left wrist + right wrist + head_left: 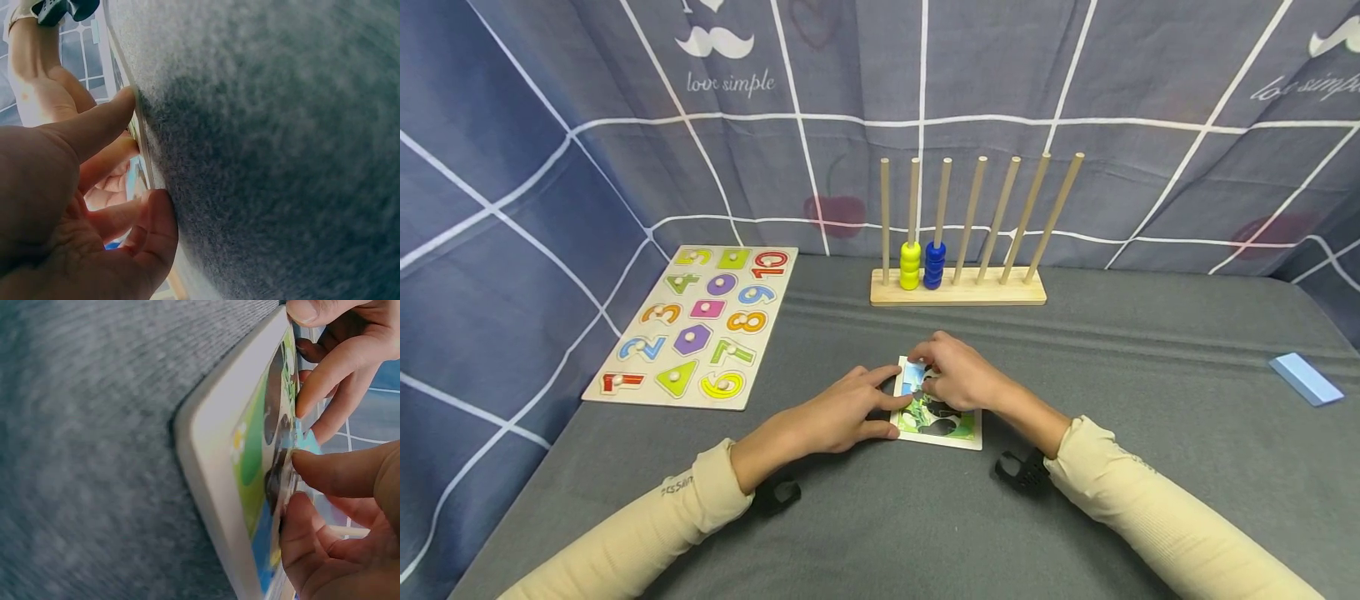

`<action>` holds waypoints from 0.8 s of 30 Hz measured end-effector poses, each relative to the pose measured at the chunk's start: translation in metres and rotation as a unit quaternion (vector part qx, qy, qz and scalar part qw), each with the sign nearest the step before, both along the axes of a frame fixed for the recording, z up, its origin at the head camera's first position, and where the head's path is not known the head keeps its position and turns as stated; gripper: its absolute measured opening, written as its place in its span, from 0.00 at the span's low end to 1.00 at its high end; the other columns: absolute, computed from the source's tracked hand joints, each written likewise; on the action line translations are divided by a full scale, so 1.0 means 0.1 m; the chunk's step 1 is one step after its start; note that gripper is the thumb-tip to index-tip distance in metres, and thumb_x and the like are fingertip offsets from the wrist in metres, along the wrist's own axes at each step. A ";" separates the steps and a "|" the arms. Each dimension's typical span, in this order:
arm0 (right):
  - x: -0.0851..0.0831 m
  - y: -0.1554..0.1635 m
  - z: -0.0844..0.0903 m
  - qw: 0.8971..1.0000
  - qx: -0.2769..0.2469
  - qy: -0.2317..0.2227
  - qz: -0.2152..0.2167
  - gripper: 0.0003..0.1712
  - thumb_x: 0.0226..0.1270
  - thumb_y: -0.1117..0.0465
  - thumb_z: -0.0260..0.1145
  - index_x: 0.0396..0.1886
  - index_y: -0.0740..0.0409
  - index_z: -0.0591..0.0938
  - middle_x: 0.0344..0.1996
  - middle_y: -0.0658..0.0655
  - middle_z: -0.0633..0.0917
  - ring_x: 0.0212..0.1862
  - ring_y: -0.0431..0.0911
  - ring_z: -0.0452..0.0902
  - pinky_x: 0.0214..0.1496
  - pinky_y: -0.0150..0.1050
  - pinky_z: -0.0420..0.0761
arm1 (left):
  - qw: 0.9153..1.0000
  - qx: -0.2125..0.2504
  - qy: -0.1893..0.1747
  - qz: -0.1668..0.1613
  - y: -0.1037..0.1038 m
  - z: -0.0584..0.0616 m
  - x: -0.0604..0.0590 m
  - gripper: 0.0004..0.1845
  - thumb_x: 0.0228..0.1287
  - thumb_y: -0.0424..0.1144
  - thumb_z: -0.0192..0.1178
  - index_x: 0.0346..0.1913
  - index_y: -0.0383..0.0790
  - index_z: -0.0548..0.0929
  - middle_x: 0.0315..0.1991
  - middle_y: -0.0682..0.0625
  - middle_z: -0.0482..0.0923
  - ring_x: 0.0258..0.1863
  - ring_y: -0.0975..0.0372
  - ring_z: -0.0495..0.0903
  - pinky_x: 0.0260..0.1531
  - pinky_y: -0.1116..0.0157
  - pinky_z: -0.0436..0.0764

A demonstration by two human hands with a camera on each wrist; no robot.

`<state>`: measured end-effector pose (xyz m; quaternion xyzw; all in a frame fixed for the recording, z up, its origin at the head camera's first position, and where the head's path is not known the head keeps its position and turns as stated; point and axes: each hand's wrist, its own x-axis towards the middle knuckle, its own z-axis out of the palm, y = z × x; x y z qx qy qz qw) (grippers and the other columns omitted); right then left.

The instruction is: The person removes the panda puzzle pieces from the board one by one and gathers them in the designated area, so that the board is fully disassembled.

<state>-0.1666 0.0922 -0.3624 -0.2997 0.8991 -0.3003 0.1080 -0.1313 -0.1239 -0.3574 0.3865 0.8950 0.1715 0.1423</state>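
A small panda jigsaw puzzle (936, 427) in a pale frame lies flat on the grey cloth. My left hand (846, 412) spreads its fingers along the puzzle's left side. Its thumb touches the frame's edge, and another fingertip rests on the picture. From the right, my right hand (962, 375) bends over the upper part of the picture. In the right wrist view its thumb and index finger (299, 519) pinch at a puzzle piece (284, 481) on the surface, mostly hidden by them. A light blue part (309, 442) shows between the two hands.
A wooden peg stand (962, 293) with yellow rings (910, 267) and blue rings (934, 267) stands behind the puzzle. To the left lies a number-and-shape board (688, 329) with knobs. At far right is a light blue block (1306, 379). Curtains (985, 75) hang behind.
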 end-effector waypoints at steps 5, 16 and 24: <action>0.00 0.02 -0.03 0.999 -0.031 -0.018 -0.007 0.20 0.60 0.74 0.67 0.53 0.66 0.80 0.41 0.59 0.78 0.40 0.50 0.72 0.42 0.45 0.74 | 1.000 0.003 -0.002 0.000 0.00 0.00 0.00 0.26 0.67 0.47 0.65 0.66 0.44 0.78 0.73 0.38 0.59 0.48 0.53 0.70 0.49 0.57 0.71; 0.03 -0.02 0.00 0.999 -0.041 -0.008 -0.016 0.18 0.62 0.74 0.67 0.52 0.62 0.82 0.32 0.52 0.80 0.33 0.44 0.73 0.37 0.42 0.74 | 1.000 0.004 0.001 -0.003 0.01 -0.01 -0.01 0.26 0.67 0.47 0.64 0.66 0.44 0.77 0.74 0.39 0.59 0.45 0.54 0.69 0.46 0.58 0.71; 0.06 0.01 0.01 0.997 -0.070 -0.034 -0.028 0.19 0.62 0.73 0.64 0.53 0.63 0.82 0.30 0.51 0.82 0.29 0.42 0.76 0.34 0.41 0.76 | 1.000 0.003 -0.002 0.001 0.01 -0.01 -0.01 0.26 0.67 0.47 0.64 0.66 0.44 0.78 0.74 0.39 0.59 0.46 0.54 0.70 0.47 0.58 0.71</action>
